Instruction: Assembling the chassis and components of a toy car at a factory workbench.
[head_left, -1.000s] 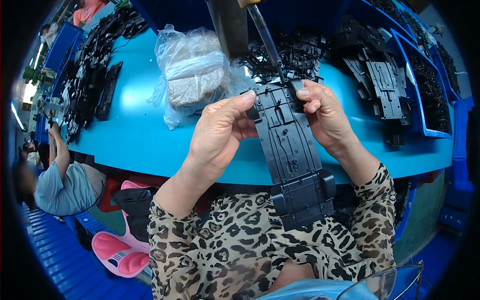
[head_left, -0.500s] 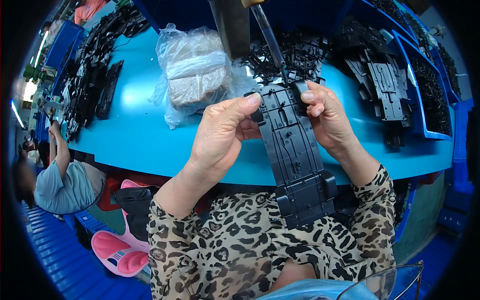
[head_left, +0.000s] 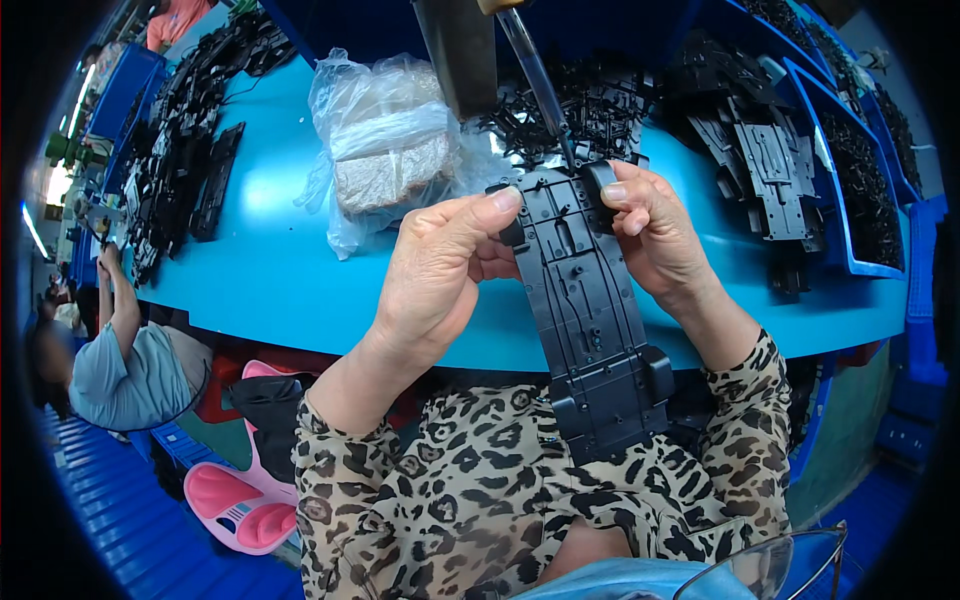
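A long black plastic chassis plate point(head_left: 590, 310) with ribs, screw posts and side flaps slants between my hands, its lower end in front of my chest. My left hand point(head_left: 440, 260) pinches its far left corner, thumb on top and fingers curled beneath. At the far right corner, my right hand point(head_left: 655, 225) grips the same plate by a raised block. A slim metal driver shaft point(head_left: 538, 85) comes down from above, and its tip meets the plate's far edge near my right fingers. What sits under the tip is too small to tell.
Small black parts point(head_left: 600, 105) lie heaped behind the plate. A plastic-wrapped bundle point(head_left: 390, 150) stands left of it. More chassis plates point(head_left: 770, 170) pile up at right beside a blue bin point(head_left: 865, 200). Black parts point(head_left: 185, 130) line the table's left; a person point(head_left: 135, 370) sits beyond.
Almost everything stays as it was. The plate and both hands have shifted only very slightly, with the driver tip still at the plate's far edge.
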